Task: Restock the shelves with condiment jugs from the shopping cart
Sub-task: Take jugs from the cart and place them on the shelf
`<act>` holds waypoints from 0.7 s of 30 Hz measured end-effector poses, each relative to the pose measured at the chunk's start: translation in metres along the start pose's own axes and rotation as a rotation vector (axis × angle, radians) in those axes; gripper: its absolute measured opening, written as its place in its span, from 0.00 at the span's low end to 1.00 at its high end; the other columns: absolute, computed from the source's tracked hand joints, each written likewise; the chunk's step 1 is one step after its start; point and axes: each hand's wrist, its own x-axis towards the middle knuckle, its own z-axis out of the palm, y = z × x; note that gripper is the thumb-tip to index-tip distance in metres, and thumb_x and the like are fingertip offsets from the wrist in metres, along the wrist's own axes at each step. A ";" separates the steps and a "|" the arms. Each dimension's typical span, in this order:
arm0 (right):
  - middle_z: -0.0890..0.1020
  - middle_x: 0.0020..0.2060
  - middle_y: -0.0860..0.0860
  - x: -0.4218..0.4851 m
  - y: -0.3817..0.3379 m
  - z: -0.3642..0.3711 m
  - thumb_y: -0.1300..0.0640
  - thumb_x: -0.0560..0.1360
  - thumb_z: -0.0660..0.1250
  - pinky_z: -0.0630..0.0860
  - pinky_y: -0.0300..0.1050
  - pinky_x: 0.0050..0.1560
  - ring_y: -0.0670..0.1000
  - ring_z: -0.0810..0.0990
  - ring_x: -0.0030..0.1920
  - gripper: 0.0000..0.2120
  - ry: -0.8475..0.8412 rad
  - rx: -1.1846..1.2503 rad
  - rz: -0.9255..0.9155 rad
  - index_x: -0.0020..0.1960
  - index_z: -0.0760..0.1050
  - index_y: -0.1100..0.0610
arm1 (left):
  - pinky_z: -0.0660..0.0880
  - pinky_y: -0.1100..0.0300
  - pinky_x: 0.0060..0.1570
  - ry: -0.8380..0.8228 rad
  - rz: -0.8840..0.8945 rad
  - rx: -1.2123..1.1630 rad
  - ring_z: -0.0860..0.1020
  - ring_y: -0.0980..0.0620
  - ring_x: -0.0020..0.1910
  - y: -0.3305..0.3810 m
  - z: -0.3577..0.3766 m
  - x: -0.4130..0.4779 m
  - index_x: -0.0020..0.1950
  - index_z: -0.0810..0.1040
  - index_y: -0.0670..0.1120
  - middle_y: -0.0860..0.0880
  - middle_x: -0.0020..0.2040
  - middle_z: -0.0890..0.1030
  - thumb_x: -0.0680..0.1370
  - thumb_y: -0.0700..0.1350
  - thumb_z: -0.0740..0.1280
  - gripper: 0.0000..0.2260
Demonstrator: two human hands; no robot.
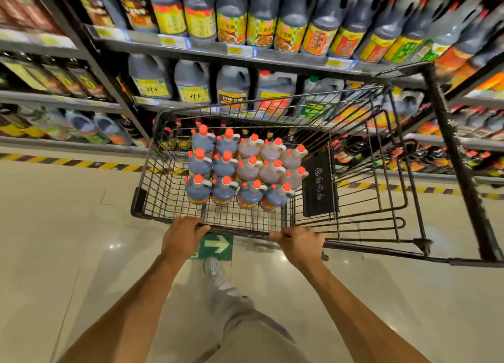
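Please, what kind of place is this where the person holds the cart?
Most likely a supermarket aisle: shelves carry rows of dark condiment jugs above price tags, a wire shopping cart holds red-capped jugs, and a green arrow sticker marks the floor.

Cart open above; jugs tightly packed, wire walls on all sides.
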 end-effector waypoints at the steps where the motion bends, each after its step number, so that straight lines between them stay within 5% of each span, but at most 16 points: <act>1: 0.84 0.44 0.47 0.000 -0.010 0.002 0.29 0.78 0.58 0.64 0.50 0.54 0.50 0.79 0.48 0.25 0.004 -0.008 0.005 0.47 0.83 0.47 | 0.75 0.53 0.50 0.001 -0.003 0.004 0.77 0.46 0.55 -0.007 -0.007 0.001 0.56 0.83 0.46 0.46 0.52 0.83 0.79 0.53 0.68 0.13; 21: 0.85 0.54 0.47 -0.017 -0.200 0.048 0.30 0.78 0.56 0.62 0.52 0.59 0.53 0.78 0.59 0.26 -0.021 -0.023 0.027 0.59 0.83 0.44 | 0.77 0.56 0.48 -0.056 0.057 0.071 0.80 0.48 0.52 -0.174 -0.117 0.037 0.57 0.84 0.49 0.48 0.51 0.85 0.79 0.60 0.65 0.17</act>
